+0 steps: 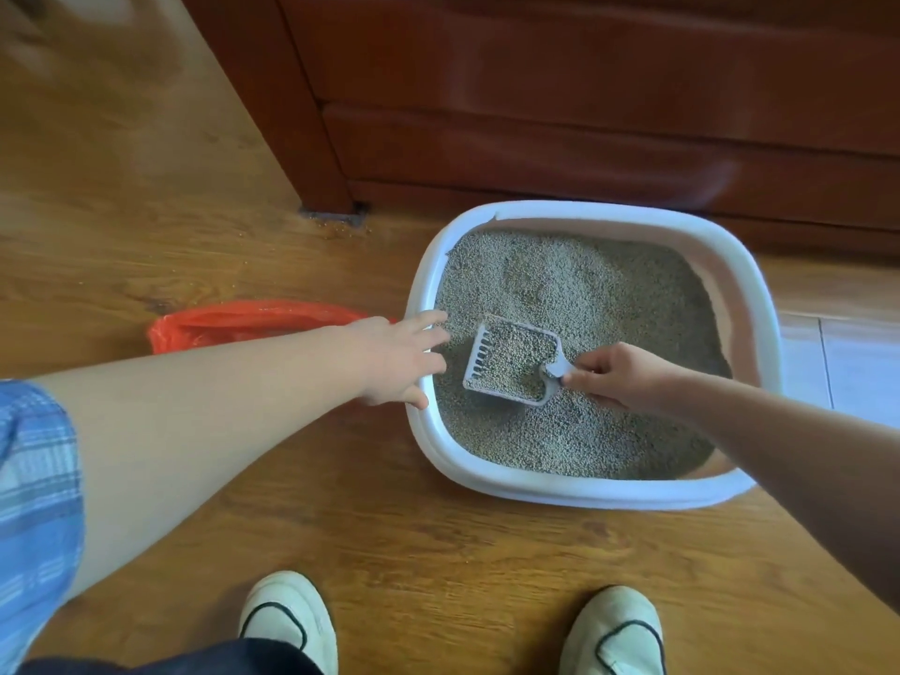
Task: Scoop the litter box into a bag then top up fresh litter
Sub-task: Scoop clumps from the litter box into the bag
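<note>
A white litter box (574,489) full of grey litter (609,294) stands on the wooden floor. My right hand (618,375) pinches the handle of a pale slotted scoop (511,362), which lies in the litter and is filled with granules. My left hand (399,358) rests with spread fingers on the box's left rim. A red plastic bag (243,324) lies on the floor just left of the box, partly hidden behind my left forearm.
A dark wooden cabinet (584,90) stands right behind the box, its leg (321,187) at the left with scattered grains near it. Pale tiles (828,362) begin at the right. My two shoes (292,621) are at the bottom.
</note>
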`<state>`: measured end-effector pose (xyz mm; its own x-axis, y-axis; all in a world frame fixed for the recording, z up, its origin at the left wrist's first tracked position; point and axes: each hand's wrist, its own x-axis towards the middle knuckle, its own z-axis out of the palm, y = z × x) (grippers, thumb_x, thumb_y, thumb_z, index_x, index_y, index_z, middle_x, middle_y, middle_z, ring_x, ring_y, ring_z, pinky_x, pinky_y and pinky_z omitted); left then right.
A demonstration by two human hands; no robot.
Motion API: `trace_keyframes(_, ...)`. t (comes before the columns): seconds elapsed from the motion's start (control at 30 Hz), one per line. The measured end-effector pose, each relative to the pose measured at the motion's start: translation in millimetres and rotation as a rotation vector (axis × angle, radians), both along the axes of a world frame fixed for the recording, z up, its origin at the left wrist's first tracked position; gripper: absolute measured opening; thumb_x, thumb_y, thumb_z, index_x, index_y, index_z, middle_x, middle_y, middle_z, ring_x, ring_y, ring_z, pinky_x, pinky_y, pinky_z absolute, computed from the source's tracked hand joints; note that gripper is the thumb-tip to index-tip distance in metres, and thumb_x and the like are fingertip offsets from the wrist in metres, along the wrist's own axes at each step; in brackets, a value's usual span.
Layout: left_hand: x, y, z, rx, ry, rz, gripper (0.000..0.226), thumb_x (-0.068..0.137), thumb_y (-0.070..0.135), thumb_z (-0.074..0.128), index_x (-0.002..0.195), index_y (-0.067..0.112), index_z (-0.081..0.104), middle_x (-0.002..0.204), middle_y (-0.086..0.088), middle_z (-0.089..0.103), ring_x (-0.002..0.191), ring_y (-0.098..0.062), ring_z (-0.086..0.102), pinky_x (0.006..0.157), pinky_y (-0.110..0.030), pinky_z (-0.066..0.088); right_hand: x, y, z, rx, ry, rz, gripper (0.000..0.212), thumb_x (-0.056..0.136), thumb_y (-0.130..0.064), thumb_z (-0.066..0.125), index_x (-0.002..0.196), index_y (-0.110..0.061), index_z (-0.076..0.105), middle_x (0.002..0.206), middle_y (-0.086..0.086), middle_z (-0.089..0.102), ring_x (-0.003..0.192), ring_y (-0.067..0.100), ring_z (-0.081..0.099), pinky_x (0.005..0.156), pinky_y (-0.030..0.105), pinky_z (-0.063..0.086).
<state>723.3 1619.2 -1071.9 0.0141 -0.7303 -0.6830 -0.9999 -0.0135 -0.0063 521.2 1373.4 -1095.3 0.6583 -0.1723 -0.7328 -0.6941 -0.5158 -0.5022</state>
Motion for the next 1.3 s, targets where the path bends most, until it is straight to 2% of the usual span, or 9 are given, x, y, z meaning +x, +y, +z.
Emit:
trace_keyframes(0.2,1,-1,-1,0.048,-0.013,-0.01,0.059,0.102,0.058,0.035,0.15,0.024,0.032,0.168,-0.004,0.0,0.152,-0.025,-0.023,0.108,-0.051,0.042,1,-1,6,0.024,-0.034,0.006,0.044,0.093,-0.054,0.061,0.068,-0.018,0.055,0.05,-0.006,0.053,0.046,0.012,0.044,0.055,0.026,0.034)
trace_keyframes(0.4,2,-2,-1,0.071,-0.008,0.001,0.059,0.102,0.058,0.035,0.15,0.024,0.031,0.168,-0.003,-0.001,0.151,-0.024,-0.025,0.109,-0.052,0.041,5,-6,9,0.046,-0.028,-0.023,0.042,0.094,-0.049,0.061,0.068,-0.017,0.056,0.049,-0.004,0.052,0.043,0.013,0.043,0.048,0.023,0.033)
trace_keyframes(0.63,3,-1,-2,0.049,0.007,0.01,0.058,0.101,0.058,0.037,0.151,0.029,0.031,0.168,-0.001,-0.004,0.151,-0.023,-0.026,0.111,-0.051,0.039,11,-31,23,-0.162,0.006,0.114,0.048,0.092,-0.058,0.059,0.066,-0.016,0.056,0.051,-0.008,0.054,0.045,0.01,0.044,0.056,0.028,0.038)
trace_keyframes(0.77,3,-1,-3,0.048,0.02,0.022,0.057,0.101,0.058,0.037,0.151,0.029,0.031,0.168,0.0,-0.005,0.151,-0.022,-0.027,0.111,-0.051,0.038,10,-49,29,-0.18,0.003,0.089,0.051,0.09,-0.058,0.061,0.068,-0.013,0.057,0.05,-0.006,0.057,0.044,0.011,0.047,0.059,0.029,0.041)
trace_keyframes(0.97,1,2,-4,0.019,0.005,0.01,0.058,0.102,0.057,0.037,0.15,0.027,0.031,0.168,-0.002,-0.002,0.151,-0.023,-0.025,0.11,-0.05,0.04,14,-38,17,-0.163,-0.004,0.056,0.052,0.091,-0.059,0.059,0.071,-0.011,0.058,0.052,-0.005,0.055,0.045,0.012,0.044,0.057,0.027,0.037)
trace_keyframes(1.17,4,10,-7,-0.093,0.076,0.032,0.056,0.099,0.058,0.043,0.147,0.028,0.04,0.167,0.001,0.012,0.154,-0.019,-0.012,0.111,-0.046,0.04,21,-35,16,-0.108,0.011,0.008,0.056,0.092,-0.059,0.059,0.072,-0.006,0.057,0.053,0.0,0.053,0.048,0.017,0.045,0.056,0.027,0.038)
trace_keyframes(1.3,12,18,-2,-0.24,0.255,0.159,0.037,0.103,0.034,0.045,0.139,0.027,0.05,0.16,0.007,0.031,0.154,-0.014,0.006,0.117,-0.042,0.033,27,-30,22,-0.131,-0.018,-0.023,0.056,0.091,-0.057,0.061,0.073,-0.005,0.057,0.051,0.0,0.051,0.047,0.017,0.042,0.053,0.025,0.034)
